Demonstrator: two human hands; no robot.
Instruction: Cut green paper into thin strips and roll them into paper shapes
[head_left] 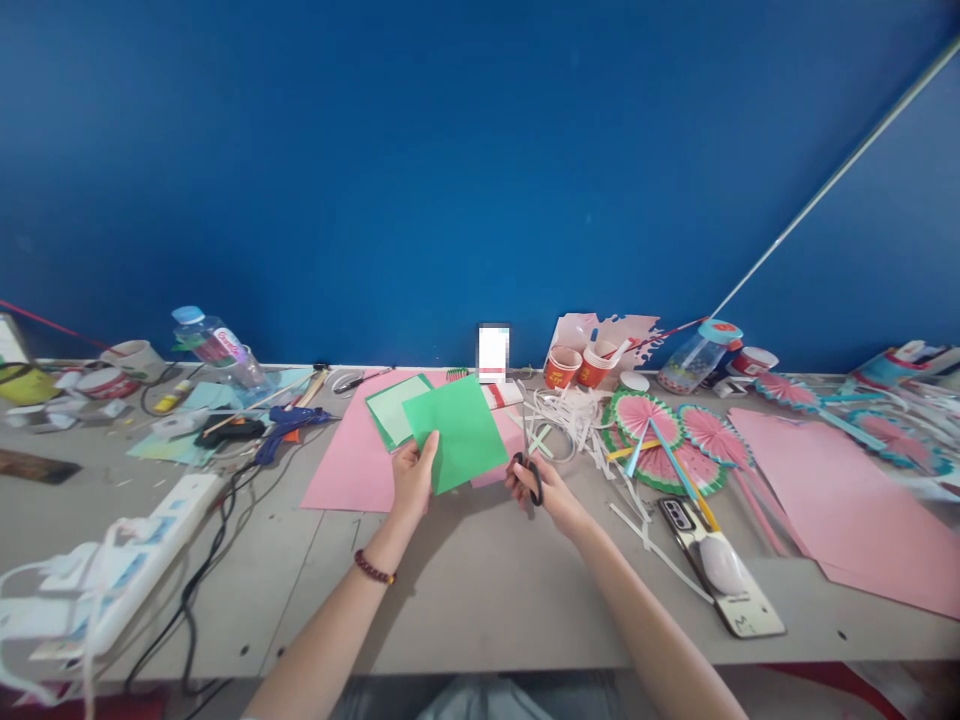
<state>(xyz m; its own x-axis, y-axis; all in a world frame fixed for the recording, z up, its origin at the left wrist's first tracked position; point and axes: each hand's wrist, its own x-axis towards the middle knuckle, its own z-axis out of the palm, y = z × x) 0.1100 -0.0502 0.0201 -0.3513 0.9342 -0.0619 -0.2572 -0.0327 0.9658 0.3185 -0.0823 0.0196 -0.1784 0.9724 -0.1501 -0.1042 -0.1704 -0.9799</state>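
My left hand grips a sheet of green paper by its lower left edge, thumb on top. In my right hand is a pair of scissors with black handles, the fingers through the loops and the blades pointing up and away. The scissors are just right of the green sheet; whether the blades touch it I cannot tell. Behind the sheet lie a pale green paper stack and pink paper on the grey table.
Pink-and-green paper fans, white paper strips and a phone lie to the right. Two red paper cups stand at the back. On the left are a power strip, a blue glue gun and a plastic bottle.
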